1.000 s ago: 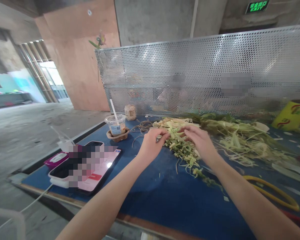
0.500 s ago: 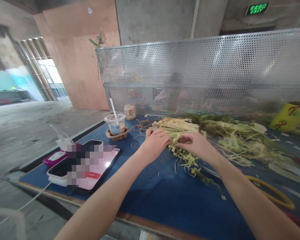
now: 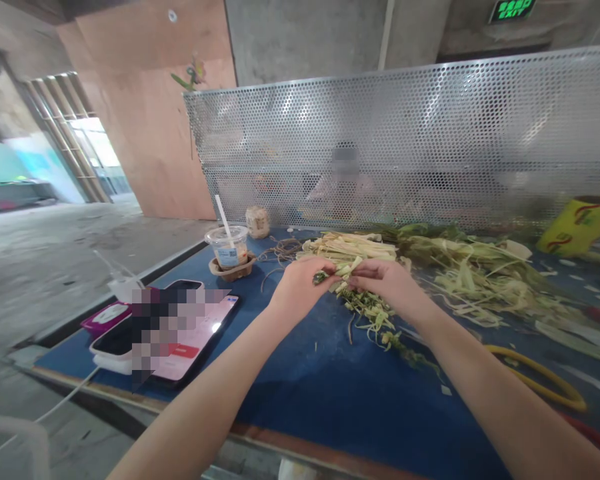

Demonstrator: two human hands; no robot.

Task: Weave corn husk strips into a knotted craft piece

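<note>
Close together over the blue table (image 3: 320, 393), both hands work on a pale green braided leaf strip (image 3: 349, 269). My left hand (image 3: 296, 285) is closed on its left part, and a darker green end (image 3: 321, 277) pokes out between thumb and fingers. With thumb and fingertips, my right hand (image 3: 391, 285) pinches the same strip on its right side. Just below them lies a heap of knotted greenish braid (image 3: 375, 317), its tail trailing to the right. Behind the hands rests a bundle of flat, pale yellow leaf strips (image 3: 357, 245).
Loose dried leaves (image 3: 475, 287) spread over the right side, near a yellow ring (image 3: 540, 377) and a yellow roll (image 3: 577, 227). To the left are a lidded cup with a straw (image 3: 229, 250), twine (image 3: 280, 250) and phones (image 3: 207, 340). A perforated metal screen (image 3: 290, 140) stands behind.
My left hand has turned so that its thumb side shows, exposing the dark green end. My right hand has shifted slightly left, still pinching the strip. The camera view has moved a little.
</note>
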